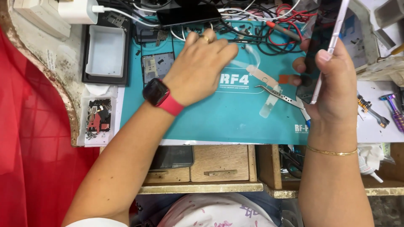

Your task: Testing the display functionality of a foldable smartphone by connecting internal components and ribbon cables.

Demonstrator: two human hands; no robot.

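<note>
While I watch from the head camera, these lines run from the bench edge outward.

Bench front: I see wooden drawers under the table lip, with a dark slab tucked above one of them.

Right hand: closed around a smartphone, thumb on the pale side edge and fingertips wrapped onto the dark face. I judge it is held tilted on edge to keep the body off the mat and turned toward the eye.

Left hand: palm down, fingers loosely spread and stretched toward the cables; I see nothing gripped in it. A black watch on a red strap sits at the wrist.

Mat: a teal work mat carries metal tweezers and pale adhesive strips, lying between the two hands, within easy reach of either.

Left side: a small tray of screws and parts, then a white tray on a black base, kept off the working area.

Far edge: a second dark phone, a white charger and a tangle of red and black leads. I judge that tangle crowds the left hand's reach.

Right margin: screwdrivers lie well apart from both hands.
</note>
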